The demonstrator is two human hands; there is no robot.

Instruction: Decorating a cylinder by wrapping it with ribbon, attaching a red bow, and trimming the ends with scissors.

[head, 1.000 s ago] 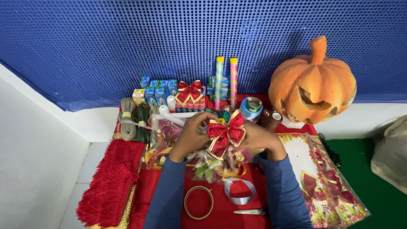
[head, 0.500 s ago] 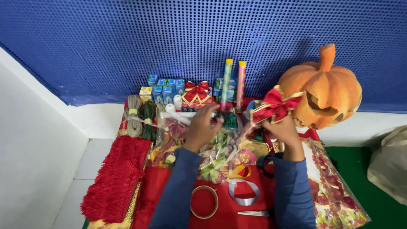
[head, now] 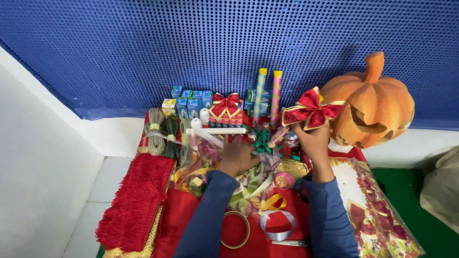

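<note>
Right hand [head: 313, 141] raised, pinching a red gold-edged bow [head: 311, 110] beside the orange pumpkin [head: 370, 102], left hand [head: 236, 157] lower down, pressed on a clear bag of ribbons [head: 205, 160]

Blue dotted wall [head: 143, 48], white ledge [head: 119, 129], green floor [head: 406, 186].

Two red bows [head: 311, 109], one orange pumpkin [head: 370, 102], two striped tubes [head: 260, 95], three cord hanks [head: 155, 130].

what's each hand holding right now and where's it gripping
The right hand holds a red bow with gold edging, gripped from below near its centre knot. The left hand rests on a clear bag of ribbons; whether it grips cannot be told.
</note>
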